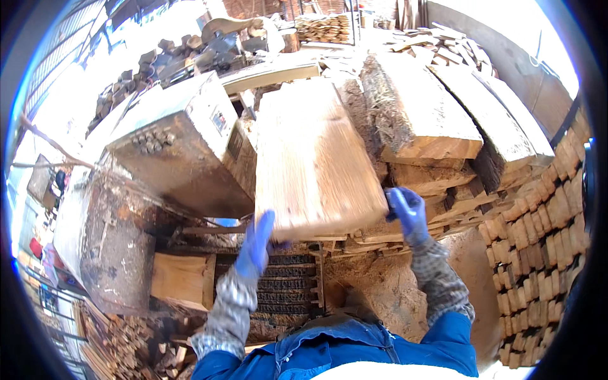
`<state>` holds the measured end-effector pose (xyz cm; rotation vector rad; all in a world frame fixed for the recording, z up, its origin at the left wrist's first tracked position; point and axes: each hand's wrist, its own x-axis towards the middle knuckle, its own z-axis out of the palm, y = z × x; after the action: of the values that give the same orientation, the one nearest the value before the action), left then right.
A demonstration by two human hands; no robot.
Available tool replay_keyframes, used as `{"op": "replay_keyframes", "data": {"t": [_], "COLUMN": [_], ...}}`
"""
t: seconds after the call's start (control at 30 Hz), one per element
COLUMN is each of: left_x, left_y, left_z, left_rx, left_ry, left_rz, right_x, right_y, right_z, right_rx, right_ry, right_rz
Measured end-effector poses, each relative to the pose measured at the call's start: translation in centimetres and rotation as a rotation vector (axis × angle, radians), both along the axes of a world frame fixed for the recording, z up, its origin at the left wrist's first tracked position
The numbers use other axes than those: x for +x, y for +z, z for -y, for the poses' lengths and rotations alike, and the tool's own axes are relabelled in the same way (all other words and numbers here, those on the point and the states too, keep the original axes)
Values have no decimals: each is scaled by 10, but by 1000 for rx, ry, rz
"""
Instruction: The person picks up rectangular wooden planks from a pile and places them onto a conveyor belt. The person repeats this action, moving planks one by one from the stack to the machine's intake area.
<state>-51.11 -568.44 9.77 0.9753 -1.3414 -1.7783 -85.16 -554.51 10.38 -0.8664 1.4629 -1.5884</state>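
Note:
I hold a wide pale wooden slab (310, 158) up in front of me with both hands, tilted away from me. My left hand (256, 244), in a blue glove, grips its near lower-left corner. The right hand (407, 214), also blue-gloved, holds the slab's lower-right edge. Behind the slab lies a stack of rough-sawn slabs with bark edges (430, 120).
A dusty metal machine housing with several round buttons (180, 149) stands to the left. Below the slab runs a dark toothed feed conveyor (285, 288). Short wood blocks are stacked in a wall on the right (538, 240). Sawdust (380, 278) covers the ground.

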Motion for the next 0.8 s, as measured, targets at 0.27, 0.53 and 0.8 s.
{"op": "replay_keyframes", "data": {"t": [0.27,0.53,0.8], "left_x": [61,86,155], "left_y": [-34,-2,67], "left_z": [-64,-20,-15], "left_rx": [245,61,-1044], "left_ry": [-12,-126,-277], "left_rz": [-594,37,898], "right_x": [78,167,158], "right_y": [15,-149,-196], "right_z": [-7,-54,15], "right_rx": [148,20,29], "right_ry": [390,322,388], "right_rz": [269,489,330]}}
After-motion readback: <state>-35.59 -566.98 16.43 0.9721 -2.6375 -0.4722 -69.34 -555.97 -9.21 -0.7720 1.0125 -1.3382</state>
